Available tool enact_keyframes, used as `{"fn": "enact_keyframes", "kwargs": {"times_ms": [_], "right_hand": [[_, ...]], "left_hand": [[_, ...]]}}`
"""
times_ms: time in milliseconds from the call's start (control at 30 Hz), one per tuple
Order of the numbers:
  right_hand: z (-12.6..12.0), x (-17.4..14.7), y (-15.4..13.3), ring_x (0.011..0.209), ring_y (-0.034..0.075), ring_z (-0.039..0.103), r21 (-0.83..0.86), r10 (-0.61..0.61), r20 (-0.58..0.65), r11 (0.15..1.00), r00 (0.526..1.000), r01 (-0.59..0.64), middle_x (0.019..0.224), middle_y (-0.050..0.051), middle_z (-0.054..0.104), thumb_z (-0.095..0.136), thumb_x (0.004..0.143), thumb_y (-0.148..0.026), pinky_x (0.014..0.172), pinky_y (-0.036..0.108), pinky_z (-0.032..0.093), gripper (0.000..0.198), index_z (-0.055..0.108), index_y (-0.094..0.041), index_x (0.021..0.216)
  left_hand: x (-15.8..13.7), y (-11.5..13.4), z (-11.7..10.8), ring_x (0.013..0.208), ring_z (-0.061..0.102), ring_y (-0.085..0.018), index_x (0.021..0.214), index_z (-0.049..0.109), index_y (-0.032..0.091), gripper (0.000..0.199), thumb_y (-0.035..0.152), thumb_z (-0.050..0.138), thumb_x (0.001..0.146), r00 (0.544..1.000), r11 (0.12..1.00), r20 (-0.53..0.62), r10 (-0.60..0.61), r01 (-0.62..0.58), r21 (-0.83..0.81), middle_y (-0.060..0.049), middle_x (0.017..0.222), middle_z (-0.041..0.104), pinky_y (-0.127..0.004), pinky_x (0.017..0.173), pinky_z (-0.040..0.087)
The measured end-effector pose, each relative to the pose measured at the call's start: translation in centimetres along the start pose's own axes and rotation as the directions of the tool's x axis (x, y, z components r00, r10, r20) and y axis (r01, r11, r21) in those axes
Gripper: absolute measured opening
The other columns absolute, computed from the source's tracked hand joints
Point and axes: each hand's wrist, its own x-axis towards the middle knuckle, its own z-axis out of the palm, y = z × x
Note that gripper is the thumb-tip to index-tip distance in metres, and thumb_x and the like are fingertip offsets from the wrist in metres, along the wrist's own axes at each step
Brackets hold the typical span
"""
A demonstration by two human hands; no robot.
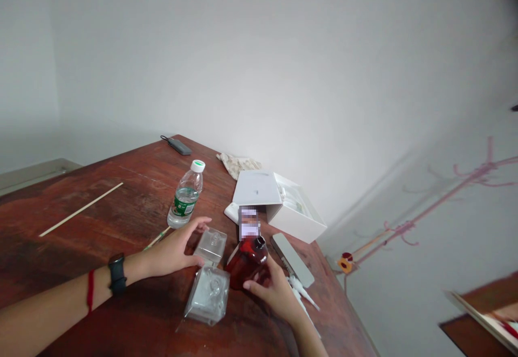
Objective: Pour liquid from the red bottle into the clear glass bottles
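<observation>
Bottle point(244, 266) of see-through red-brown material sat at lower centre of the frame, grasped by the right hand point(280, 292), whose thumb lay across its near side. The long axis leaned from lower left to upper right, uncapped mouth at the top; whether the base rested on the tabletop point(133, 319) could not be told.

Two clear plastic packages lay to the left of this grip: the upper package point(211, 245) sat beside the left hand point(178, 249), the nearer of the two hands to it, and the lower package point(208, 295) sat just beside the red-brown base. The left grip was released, thumb and fingers spread around the upper package; contact was unclear.

Just above the mouth, a phone point(249, 224) stood near a white box point(297, 224). A grey case point(292, 260) and white nozzle pieces point(304, 293) lay right of centre. A white-capped water bottle point(184, 201) stood upright above the left hand. The lower package and phone seemed the closest obstacles.
</observation>
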Motion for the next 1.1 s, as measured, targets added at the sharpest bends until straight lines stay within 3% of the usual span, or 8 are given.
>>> {"fn": "enact_keyframes", "kwargs": {"times_ms": [200,333,533,800,1100], "right_hand": [[-0.2,0.0,-0.3,0.077,0.023,0.062,-0.029,0.007,-0.005,1.000,1.000,-0.007,0.089,0.003,0.072,0.089,0.084,-0.060,0.069,0.034,0.048,0.064,0.067,-0.020,0.129],[-0.3,0.0,-0.6,0.067,0.020,0.058,-0.040,0.030,0.018,0.999,0.999,-0.029,0.076,-0.002,0.067,0.087,0.085,-0.057,0.061,0.030,0.042,0.065,0.065,-0.021,0.134],[-0.4,0.1,-1.2,0.066,0.020,0.057,-0.068,0.032,0.019,0.997,0.999,-0.031,0.073,-0.002,0.067,0.086,0.087,-0.055,0.062,0.031,0.041,0.039,0.069,-0.022,0.100],[-0.6,0.1,-1.4,0.069,0.020,0.059,-0.071,0.007,0.020,0.997,1.000,-0.005,0.077,0.001,0.071,0.082,0.092,-0.047,0.064,0.030,0.043,0.029,0.070,-0.021,0.095],[-0.6,0.2,-1.6,0.067,0.017,0.060,-0.067,-0.001,0.001,0.998,1.000,0.001,0.079,0.000,0.074,0.080,0.094,-0.035,0.063,0.027,0.041,0.019,0.068,-0.021,0.091]], "left_hand": [[-0.3,-1.7,0.7,0.137,0.069,-0.038,0.169,0.033,0.027,0.102,0.034,0.088,0.083,1.000,0.999,-0.027,-0.015,0.016,0.041,-0.017,0.151,0.069,-0.053,0.120,0.050],[-0.4,-2.1,0.5,0.144,0.065,-0.039,0.173,0.029,0.026,0.104,0.043,0.085,0.088,1.000,0.995,0.027,0.000,-0.003,0.103,-0.019,0.162,0.061,-0.052,0.122,0.049],[-0.1,-1.2,-0.3,0.143,0.066,-0.038,0.162,0.049,0.026,0.084,0.044,0.084,0.088,0.999,0.992,0.033,-0.010,0.006,0.125,-0.016,0.161,0.064,-0.050,0.122,0.050],[-0.2,1.0,-1.1,0.139,0.068,-0.037,0.155,0.054,0.023,0.076,0.044,0.082,0.088,0.998,0.988,0.035,-0.056,0.051,0.147,-0.017,0.159,0.065,-0.049,0.120,0.052],[0.0,1.6,-1.2,0.140,0.068,-0.040,0.156,0.055,0.022,0.076,0.048,0.078,0.088,0.995,0.979,0.046,-0.091,0.081,0.187,-0.017,0.158,0.066,-0.051,0.118,0.054]]}}
